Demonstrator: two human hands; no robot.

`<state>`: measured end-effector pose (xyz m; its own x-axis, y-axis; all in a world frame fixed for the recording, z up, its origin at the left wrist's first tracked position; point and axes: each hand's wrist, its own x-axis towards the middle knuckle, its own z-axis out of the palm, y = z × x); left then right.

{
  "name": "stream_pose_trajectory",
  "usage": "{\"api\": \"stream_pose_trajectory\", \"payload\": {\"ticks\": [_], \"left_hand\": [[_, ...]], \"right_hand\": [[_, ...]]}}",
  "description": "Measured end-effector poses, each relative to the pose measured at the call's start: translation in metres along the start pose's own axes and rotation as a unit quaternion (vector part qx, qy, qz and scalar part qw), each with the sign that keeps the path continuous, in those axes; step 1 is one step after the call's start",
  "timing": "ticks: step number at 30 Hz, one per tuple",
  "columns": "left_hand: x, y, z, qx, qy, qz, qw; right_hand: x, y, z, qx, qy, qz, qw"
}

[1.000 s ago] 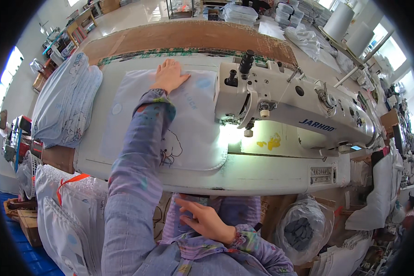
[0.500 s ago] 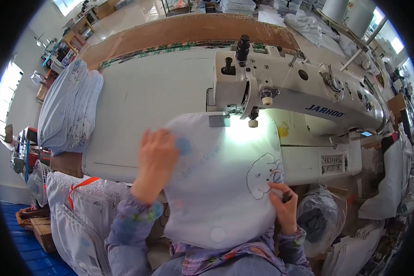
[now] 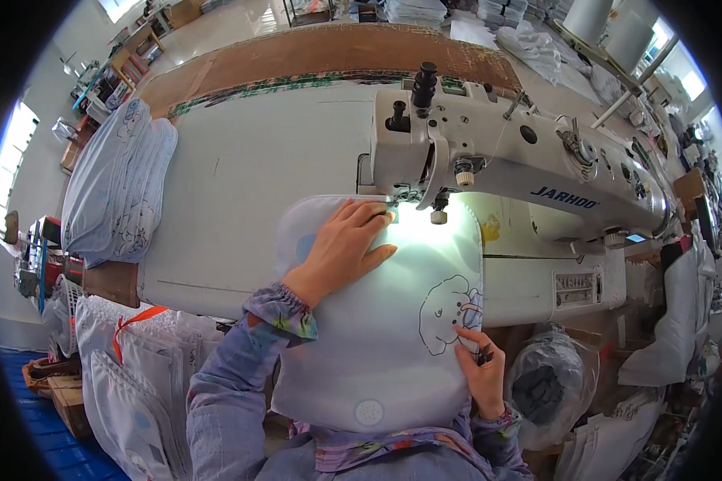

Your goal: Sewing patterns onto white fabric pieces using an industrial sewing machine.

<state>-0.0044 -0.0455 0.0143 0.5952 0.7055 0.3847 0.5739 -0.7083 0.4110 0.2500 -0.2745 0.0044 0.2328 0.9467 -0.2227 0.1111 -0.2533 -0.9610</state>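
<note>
A white fabric panel [image 3: 337,353] with rounded corners, a line-drawn puppy and pale blue round patches lies under the head of a sewing machine [image 3: 489,148]. Its near end hangs over the table edge toward my lap. My left hand [image 3: 341,248] rests flat on the panel's upper part, fingers stretched, fingertips beside the presser foot [image 3: 409,195]. A small greenish patch shows at those fingertips; I cannot make out what it is. At the panel's right edge, beside the puppy, my right hand [image 3: 483,375] pinches the fabric between thumb and fingers. The machine lamp lights the needle area brightly.
A stack of similar printed panels [image 3: 120,184] sits at the table's left end. More white pieces [image 3: 136,377] hang below it, with a red strap. A clear plastic bag [image 3: 549,385] holding dark material stands at the lower right. Thread cones [image 3: 590,20] rise at the upper right.
My left hand has moved right and up from the panel's left side, coming to rest flat by the presser foot. My right hand keeps its pinch. The panel has shifted slightly left.
</note>
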Motion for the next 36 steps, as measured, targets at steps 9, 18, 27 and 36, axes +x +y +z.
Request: {"api": "stream_pose_trajectory", "payload": {"ticks": [9, 18, 27, 36], "left_hand": [[0.002, -0.007, 0.006, -0.002, 0.008, 0.002, 1.0], [0.016, -0.018, 0.005, 0.002, -0.007, -0.015, 1.0], [0.017, -0.006, 0.004, 0.029, 0.021, -0.035, 0.999], [-0.002, 0.03, 0.013, 0.032, -0.007, -0.062, 0.998]], "right_hand": [[-0.004, 0.001, -0.001, -0.006, -0.004, 0.019, 1.0], [0.0, -0.001, -0.002, -0.03, -0.005, -0.014, 0.999], [0.0, 0.042, -0.082, 0.263, -0.13, 0.045, 0.955], [0.247, -0.071, -0.013, -0.62, 0.077, -0.332, 0.707]]}}
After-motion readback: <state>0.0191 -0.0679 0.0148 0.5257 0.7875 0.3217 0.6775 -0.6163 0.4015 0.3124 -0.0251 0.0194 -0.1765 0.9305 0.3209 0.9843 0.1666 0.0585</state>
